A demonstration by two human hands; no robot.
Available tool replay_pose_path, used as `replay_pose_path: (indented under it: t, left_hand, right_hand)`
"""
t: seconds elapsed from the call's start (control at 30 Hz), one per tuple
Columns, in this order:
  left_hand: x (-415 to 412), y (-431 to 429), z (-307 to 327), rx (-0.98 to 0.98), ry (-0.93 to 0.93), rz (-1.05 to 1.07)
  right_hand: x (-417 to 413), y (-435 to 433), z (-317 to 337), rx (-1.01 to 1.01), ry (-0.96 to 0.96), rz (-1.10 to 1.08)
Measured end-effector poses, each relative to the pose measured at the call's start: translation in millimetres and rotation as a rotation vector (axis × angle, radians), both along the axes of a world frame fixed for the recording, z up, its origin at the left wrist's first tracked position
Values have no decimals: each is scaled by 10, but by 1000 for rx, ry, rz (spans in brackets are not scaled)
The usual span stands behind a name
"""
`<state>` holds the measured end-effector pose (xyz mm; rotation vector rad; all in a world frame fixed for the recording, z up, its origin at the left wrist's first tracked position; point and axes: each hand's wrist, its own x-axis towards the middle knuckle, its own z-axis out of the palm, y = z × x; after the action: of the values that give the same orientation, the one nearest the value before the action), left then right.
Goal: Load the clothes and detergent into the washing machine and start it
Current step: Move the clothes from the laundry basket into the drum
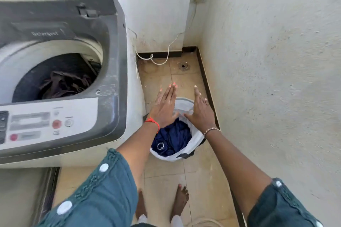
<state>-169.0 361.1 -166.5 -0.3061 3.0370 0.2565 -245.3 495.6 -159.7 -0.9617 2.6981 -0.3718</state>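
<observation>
A top-loading washing machine [114, 61] stands at the left with its lid up. Dark brown clothes [64, 84] lie in its drum. On the floor to its right sits a white laundry basket [195, 142] holding dark blue clothes [173, 136]. My left hand [164, 107] hovers over the basket's far left rim, fingers straight and together, holding nothing. My right hand [200, 110] is stretched flat over the basket's far right rim, also holding nothing. No detergent container is in view; a drawer marked "Detergent" [45, 33] sits at the back of the machine's opening.
The control panel [48, 123] with red and grey buttons faces me at the machine's front. A white cable [171, 46] runs down the back wall to the floor. A floor drain [183, 66] lies in the corner. The right wall [276, 79] stands close. My bare feet [180, 202] are below.
</observation>
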Motion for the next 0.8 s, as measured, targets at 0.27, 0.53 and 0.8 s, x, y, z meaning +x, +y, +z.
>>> replay_pose_path:
  t: [0.27, 0.53, 0.8]
  left_hand:
    - [-80, 101, -2144, 18, -153, -52]
    - [-34, -53, -4248, -82, -360, -90]
    - [-357, -222, -5540, -207, -421, -132]
  right_hand:
    - [-58, 98, -2098, 85, -174, 30]
    - [-51, 34, -4086, 213, -265, -15]
    - [-238, -286, -5487, 348, -284, -4]
